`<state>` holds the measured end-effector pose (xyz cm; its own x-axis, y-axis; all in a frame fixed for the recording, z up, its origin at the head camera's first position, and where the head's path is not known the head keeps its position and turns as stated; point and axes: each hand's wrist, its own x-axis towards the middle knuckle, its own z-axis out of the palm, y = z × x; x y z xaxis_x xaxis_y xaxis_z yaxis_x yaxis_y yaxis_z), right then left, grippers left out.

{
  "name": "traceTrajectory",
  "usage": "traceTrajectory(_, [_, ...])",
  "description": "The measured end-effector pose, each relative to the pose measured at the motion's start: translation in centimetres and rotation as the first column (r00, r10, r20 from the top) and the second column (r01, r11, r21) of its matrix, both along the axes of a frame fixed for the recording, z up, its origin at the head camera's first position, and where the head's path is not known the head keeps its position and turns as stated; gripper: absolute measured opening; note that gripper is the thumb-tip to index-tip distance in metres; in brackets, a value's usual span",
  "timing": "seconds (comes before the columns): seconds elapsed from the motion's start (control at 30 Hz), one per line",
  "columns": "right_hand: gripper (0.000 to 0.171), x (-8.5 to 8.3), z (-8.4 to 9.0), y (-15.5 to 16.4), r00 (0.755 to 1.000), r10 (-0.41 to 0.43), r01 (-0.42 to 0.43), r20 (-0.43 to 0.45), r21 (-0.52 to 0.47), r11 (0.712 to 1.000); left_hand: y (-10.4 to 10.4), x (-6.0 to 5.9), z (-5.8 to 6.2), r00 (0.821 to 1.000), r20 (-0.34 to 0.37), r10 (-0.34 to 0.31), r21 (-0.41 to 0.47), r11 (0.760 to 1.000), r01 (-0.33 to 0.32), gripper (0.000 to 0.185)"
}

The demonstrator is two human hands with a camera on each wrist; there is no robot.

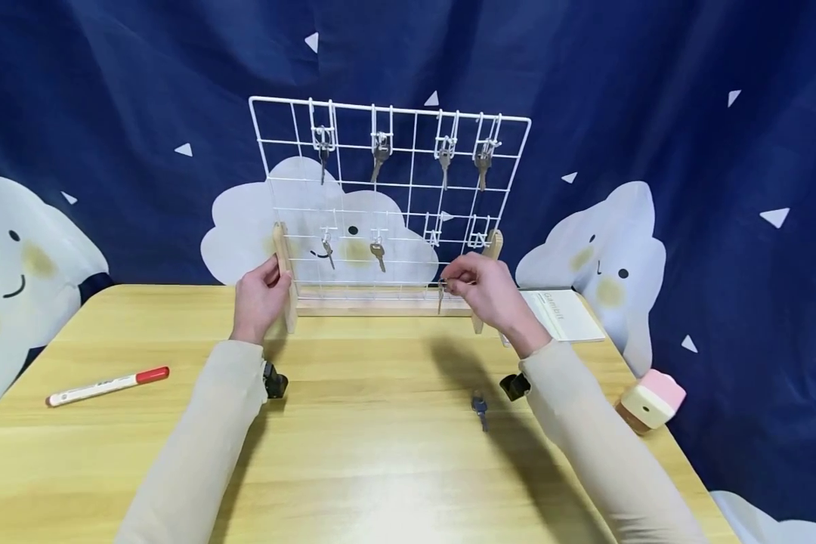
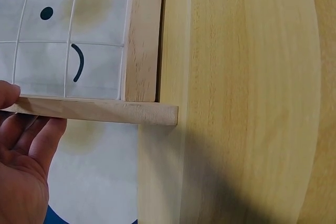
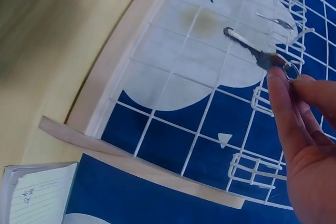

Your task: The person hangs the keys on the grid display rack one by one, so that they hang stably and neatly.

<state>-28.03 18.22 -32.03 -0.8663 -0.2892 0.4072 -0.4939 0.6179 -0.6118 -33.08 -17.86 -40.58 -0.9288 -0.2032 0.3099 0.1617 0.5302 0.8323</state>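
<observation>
My right hand [image 1: 486, 291] pinches a key [image 3: 249, 48] by its ring in front of the lower right part of a white wire grid rack [image 1: 413, 185]. The key's blade points down in the head view. My left hand [image 1: 261, 298] grips the rack's left wooden post [image 2: 100, 109], thumb on one side and fingers on the other. Several keys [image 1: 381, 155] hang from hooks along the upper row. In the lower row, two more keys [image 1: 378, 255] hang at the left, while two hooks [image 1: 477, 233] at the right carry none. Another key [image 1: 480, 409] lies on the table.
On the wooden table [image 1: 353, 461], a red-capped marker [image 1: 109, 385] lies at the left. A notepad [image 1: 563, 316] sits behind my right forearm, and a pink and cream block-shaped object [image 1: 651, 400] stands at the right edge. A dark blue curtain [image 1: 585, 91] hangs behind.
</observation>
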Motion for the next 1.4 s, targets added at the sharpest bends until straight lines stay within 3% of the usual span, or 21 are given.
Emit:
traceTrajectory(0.37, [0.01,-1.2,2.2,-0.9,0.996,-0.053,0.058,0.074,-0.061,0.996,0.3,-0.2,0.0,1.0,-0.003,0.006,0.01,1.0,-0.006,0.046])
traceTrajectory(0.57, [0.011,-2.0,2.8,-1.1,0.997,-0.054,0.058,0.054,-0.07,0.996,0.4,-0.1,0.1,1.0,0.004,0.005,0.01,1.0,-0.005,0.046])
traceTrajectory(0.7, [0.01,-2.6,2.8,-1.1,0.997,-0.065,0.068,0.043,-0.08,0.994,0.5,-0.1,0.2,1.0,0.004,0.007,0.001,1.0,-0.007,0.046])
traceTrajectory(0.93, [0.01,-3.5,2.9,-1.1,0.989,-0.108,0.122,0.106,-0.143,0.982,0.4,-0.2,0.3,1.0,0.003,0.005,-0.004,1.0,-0.005,0.047])
traceTrajectory(1.17, [0.012,-4.7,1.9,-1.2,0.984,-0.106,0.135,0.142,-0.215,0.967,0.4,0.0,0.1,1.0,-0.003,0.008,-0.01,1.0,-0.009,0.046])
traceTrajectory(1.3, [0.013,-4.6,1.6,-1.2,0.989,-0.103,0.124,0.105,-0.217,0.968,0.4,0.2,0.1,1.0,-0.008,0.011,-0.01,1.0,-0.011,0.046])
traceTrajectory(1.4, [0.012,-4.1,1.5,-0.9,0.99,-0.138,0.139,0.021,-0.142,0.98,0.4,0.3,0.1,1.0,-0.013,0.012,-0.011,1.0,-0.012,0.045])
